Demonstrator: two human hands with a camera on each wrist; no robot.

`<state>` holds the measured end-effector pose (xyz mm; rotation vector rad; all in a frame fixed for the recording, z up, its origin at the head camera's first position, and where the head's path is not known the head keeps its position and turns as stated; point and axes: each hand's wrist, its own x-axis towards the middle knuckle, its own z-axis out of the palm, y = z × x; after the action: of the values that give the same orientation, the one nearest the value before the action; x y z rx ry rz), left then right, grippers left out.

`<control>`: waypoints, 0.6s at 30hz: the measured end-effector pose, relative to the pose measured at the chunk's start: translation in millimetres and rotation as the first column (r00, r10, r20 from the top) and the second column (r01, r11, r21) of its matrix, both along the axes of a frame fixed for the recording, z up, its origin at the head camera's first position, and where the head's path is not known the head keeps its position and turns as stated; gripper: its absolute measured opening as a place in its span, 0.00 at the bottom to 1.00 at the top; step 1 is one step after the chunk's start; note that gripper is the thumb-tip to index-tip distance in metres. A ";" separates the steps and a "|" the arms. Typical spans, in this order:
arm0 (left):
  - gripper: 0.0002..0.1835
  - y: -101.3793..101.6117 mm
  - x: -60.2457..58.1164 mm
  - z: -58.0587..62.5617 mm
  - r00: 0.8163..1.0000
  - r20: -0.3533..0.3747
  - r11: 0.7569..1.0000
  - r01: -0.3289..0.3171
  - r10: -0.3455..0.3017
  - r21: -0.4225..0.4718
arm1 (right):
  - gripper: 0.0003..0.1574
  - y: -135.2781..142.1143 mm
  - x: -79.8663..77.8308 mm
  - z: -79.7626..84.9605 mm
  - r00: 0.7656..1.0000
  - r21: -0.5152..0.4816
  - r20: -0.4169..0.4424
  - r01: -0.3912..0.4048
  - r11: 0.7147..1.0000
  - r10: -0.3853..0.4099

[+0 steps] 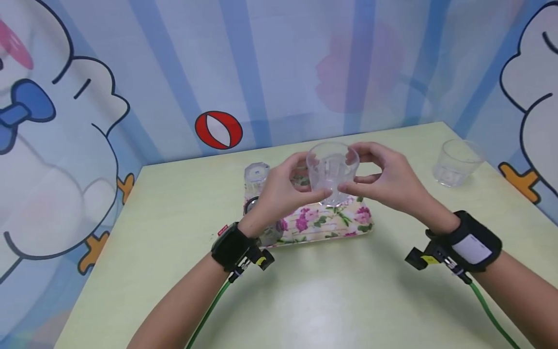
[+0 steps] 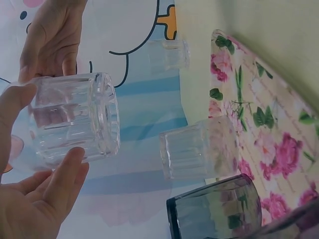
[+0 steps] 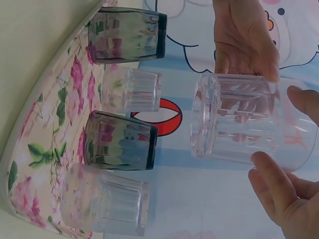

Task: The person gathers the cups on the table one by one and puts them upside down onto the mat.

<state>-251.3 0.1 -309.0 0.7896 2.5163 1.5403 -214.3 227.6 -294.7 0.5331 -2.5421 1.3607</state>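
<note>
Both hands hold a clear drinking glass [image 1: 333,169] upright above a floral tray [image 1: 324,225]. My left hand [image 1: 287,184] grips its left side, thumb across the near face. From the other side my right hand [image 1: 388,177] grips it, its thumb close to the left thumb. In the right wrist view the glass's thick ribbed base points toward the tray side. Upside down on the tray stand clear glasses [image 3: 132,89] and dark tinted glasses [image 3: 119,142], partly hidden by my left hand and wrist in the head view.
Another clear glass [image 1: 457,164] stands upright on the pale table [image 1: 331,295], toward the back right. A cartoon-printed cloth [image 1: 283,72] rises behind the table. Each wrist wears a black strap with a small camera [image 1: 261,259] and a green cable [image 1: 209,310].
</note>
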 end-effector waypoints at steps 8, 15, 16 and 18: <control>0.39 -15.1 7.2 -5.1 1.000 -0.006 1.000 -0.009 0.009 0.013 | 0.42 -12.5 -1.1 -5.9 0.999 -0.002 0.020 -0.025 1.000 0.025; 0.40 -26.9 12.0 -8.1 0.999 -0.023 0.999 -0.046 0.045 -0.024 | 0.44 -24.5 0.2 -10.6 0.997 -0.014 0.056 -0.055 0.998 0.056; 0.40 -27.6 12.6 -8.7 0.998 -0.028 0.998 -0.049 0.048 -0.026 | 0.44 -25.3 0.5 -11.7 0.997 -0.019 0.055 -0.059 0.998 0.060; 0.39 -29.1 13.8 -10.1 0.998 -0.031 0.998 -0.061 0.059 -0.035 | 0.44 -27.0 1.0 -14.0 0.996 -0.027 0.050 -0.067 0.997 0.068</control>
<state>-237.5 -29.0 -319.1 0.7444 2.6044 1.5069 -213.2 200.6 -308.6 0.5919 -2.5651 1.4450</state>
